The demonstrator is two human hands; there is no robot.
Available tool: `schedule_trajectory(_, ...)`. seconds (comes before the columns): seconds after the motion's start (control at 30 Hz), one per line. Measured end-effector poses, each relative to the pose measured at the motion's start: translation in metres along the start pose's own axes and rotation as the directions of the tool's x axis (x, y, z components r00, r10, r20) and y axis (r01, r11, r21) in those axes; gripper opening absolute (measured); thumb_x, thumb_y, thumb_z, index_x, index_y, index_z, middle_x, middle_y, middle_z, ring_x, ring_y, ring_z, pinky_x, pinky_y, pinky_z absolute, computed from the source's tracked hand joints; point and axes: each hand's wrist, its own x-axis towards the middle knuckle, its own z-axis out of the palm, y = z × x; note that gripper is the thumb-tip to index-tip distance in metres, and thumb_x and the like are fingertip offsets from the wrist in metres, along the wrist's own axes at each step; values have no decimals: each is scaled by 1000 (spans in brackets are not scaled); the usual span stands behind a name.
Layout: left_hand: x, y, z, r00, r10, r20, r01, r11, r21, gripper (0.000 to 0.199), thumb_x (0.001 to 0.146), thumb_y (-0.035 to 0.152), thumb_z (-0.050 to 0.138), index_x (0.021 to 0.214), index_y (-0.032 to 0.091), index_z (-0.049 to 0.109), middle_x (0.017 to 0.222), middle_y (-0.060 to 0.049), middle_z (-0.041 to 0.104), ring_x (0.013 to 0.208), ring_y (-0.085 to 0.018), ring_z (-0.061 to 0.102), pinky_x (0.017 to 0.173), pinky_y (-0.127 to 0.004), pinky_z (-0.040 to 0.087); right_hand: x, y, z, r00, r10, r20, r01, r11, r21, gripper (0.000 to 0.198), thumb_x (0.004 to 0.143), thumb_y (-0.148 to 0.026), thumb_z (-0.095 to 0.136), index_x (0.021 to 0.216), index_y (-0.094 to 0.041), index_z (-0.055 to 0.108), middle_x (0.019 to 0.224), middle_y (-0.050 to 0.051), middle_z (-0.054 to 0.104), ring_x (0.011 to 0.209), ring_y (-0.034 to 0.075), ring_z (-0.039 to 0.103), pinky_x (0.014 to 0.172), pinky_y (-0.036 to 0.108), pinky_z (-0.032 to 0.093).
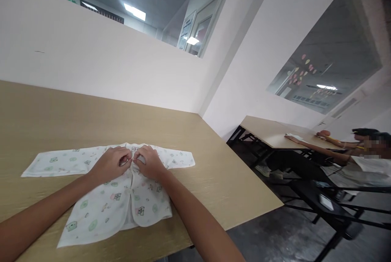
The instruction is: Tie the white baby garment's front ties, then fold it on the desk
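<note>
A small white long-sleeved shirt (100,207) with a green and pink animal print lies front up on the table, its sleeves spread to both sides. Its front is parted below the chest, and the rounded lower corners sit slightly apart. My left hand (114,162) pinches one front edge near the neckline. Opposite it, my right hand (149,162) pinches the other front edge, fingertips almost touching the left ones. Any fastener between the fingers is too small to make out.
The light wooden table (232,184) runs back to a white wall (122,66) with windows. At the right, people sit at another table (262,129), one arm resting on it. A black bench (317,205) with a white phone-like object (326,202) stands between.
</note>
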Motion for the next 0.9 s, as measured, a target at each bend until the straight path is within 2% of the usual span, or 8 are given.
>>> schedule_trajectory(0.13,-1,1,-1,1000,-11,-6,11,1000,-5,18,89,31,53,75,21,55,70,1,56,67,-18,49,67,-31,33,-1,-3,-2,1000,14,7,-14,1000,7,11,89,-13,67,88,-23,62,100,0,64,102,19,56,93,32,40)
schedule_trajectory(0.33,-3,2,-2,1000,-22,-13,22,1000,-22,8,88,27,53,89,22,60,71,3,55,67,-17,49,65,-29,32,0,-4,-4,999,18,27,-18,999,32,14,88,-10,65,86,-22,61,98,0,65,101,20,56,94,33,41)
schedule_trajectory(0.5,-2,1,-1,999,34,-32,-35,999,-34,9,89,24,52,87,22,61,73,2,56,67,-16,49,68,-30,33,1,-7,-5,999,22,24,-22,999,30,14,87,-9,65,83,-22,60,95,1,64,98,20,56,91,33,42)
schedule_trajectory(0.67,-2,1,0,998,39,-48,-41,998,-39,8,88,22,54,82,22,60,72,2,57,67,-16,49,68,-30,34,0,-5,-3,1000,-13,-5,13,999,36,10,91,-15,64,84,-22,60,94,1,63,95,19,56,89,32,41)
schedule_trajectory(0.9,-3,1,2,997,55,-52,-57,997,-45,8,87,21,54,86,22,62,73,2,58,71,-17,51,69,-30,35,0,-1,0,1000,-17,-4,17,999,43,8,90,-15,62,84,-22,61,95,2,64,96,19,56,89,33,41)
